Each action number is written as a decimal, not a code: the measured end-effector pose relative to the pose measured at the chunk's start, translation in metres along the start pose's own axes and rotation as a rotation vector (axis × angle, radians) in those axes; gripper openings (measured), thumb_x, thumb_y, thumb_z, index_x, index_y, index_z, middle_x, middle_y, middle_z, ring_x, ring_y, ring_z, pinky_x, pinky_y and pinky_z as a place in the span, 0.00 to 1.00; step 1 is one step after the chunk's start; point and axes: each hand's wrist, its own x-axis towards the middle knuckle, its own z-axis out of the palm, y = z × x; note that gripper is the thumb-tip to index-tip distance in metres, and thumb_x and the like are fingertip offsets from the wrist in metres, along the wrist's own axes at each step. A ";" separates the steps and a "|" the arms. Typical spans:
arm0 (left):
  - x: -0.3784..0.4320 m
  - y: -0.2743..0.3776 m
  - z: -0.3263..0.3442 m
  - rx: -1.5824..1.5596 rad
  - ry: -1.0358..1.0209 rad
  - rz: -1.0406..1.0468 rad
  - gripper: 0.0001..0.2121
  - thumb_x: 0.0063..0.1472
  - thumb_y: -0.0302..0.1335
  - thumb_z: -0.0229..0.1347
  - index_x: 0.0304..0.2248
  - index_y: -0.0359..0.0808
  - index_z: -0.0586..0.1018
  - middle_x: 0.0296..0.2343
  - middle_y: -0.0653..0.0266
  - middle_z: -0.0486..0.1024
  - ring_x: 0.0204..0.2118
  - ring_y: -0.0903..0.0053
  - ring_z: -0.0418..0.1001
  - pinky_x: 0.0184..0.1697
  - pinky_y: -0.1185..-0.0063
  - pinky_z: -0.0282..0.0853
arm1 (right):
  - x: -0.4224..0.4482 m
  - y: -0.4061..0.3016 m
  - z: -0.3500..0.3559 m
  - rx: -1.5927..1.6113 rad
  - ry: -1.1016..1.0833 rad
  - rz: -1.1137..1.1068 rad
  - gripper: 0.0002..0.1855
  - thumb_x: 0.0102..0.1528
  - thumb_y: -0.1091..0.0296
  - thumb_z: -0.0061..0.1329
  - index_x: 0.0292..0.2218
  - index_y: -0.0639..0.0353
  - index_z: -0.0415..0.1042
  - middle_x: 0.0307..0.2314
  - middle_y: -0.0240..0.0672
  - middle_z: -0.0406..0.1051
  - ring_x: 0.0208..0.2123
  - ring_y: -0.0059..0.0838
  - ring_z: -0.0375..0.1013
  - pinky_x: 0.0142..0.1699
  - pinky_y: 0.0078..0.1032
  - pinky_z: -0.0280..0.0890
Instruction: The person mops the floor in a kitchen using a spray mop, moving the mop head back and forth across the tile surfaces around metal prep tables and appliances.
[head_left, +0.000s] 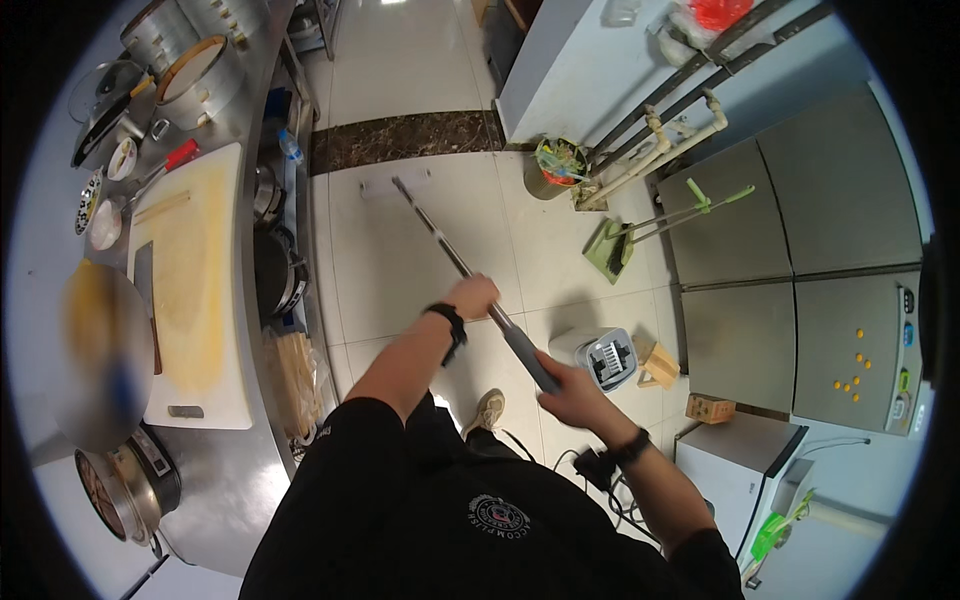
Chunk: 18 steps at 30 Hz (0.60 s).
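Note:
A long-handled flat mop (450, 251) slants across the tiled floor. My left hand (474, 297) is wrapped around its metal pole about midway, with a black band on the wrist. My right hand (576, 396) grips the grey sleeve at the upper end of the pole, nearer my body. The pale mop head (396, 184) is flat on the floor ahead, slightly blurred, close to the dark marble strip (405, 135). To the right of my right hand stands a light mop bucket (609, 358) with a wringer insert.
Along the left runs a steel counter (217, 465) with a cutting board (199, 300), a cleaver (144, 292) and steamers. On the right are a filled waste bin (553, 171), a green dustpan (606, 251) with a broom, a wooden stool (657, 363), a steel refrigerator (735, 210) and loose cables (622, 499).

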 end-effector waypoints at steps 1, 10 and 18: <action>-0.005 -0.029 -0.011 -0.016 0.069 -0.033 0.05 0.48 0.24 0.61 0.28 0.39 0.84 0.32 0.54 0.79 0.42 0.55 0.76 0.43 0.63 0.77 | 0.031 -0.008 0.010 -0.013 0.003 0.008 0.39 0.53 0.70 0.53 0.65 0.61 0.60 0.24 0.41 0.70 0.24 0.28 0.69 0.33 0.28 0.68; -0.073 -0.038 -0.007 0.055 0.069 -0.091 0.06 0.53 0.24 0.58 0.31 0.38 0.85 0.35 0.55 0.79 0.44 0.56 0.75 0.46 0.65 0.77 | 0.037 -0.043 0.014 -0.116 -0.279 0.138 0.44 0.50 0.72 0.50 0.67 0.51 0.57 0.31 0.56 0.76 0.30 0.48 0.77 0.39 0.36 0.71; -0.088 0.128 -0.012 -0.426 -0.196 -0.008 0.10 0.54 0.25 0.57 0.36 0.37 0.84 0.40 0.52 0.77 0.48 0.53 0.72 0.44 0.59 0.78 | -0.105 -0.106 -0.074 -0.010 -0.374 0.560 0.38 0.53 0.74 0.52 0.64 0.55 0.63 0.31 0.51 0.76 0.32 0.37 0.79 0.44 0.30 0.71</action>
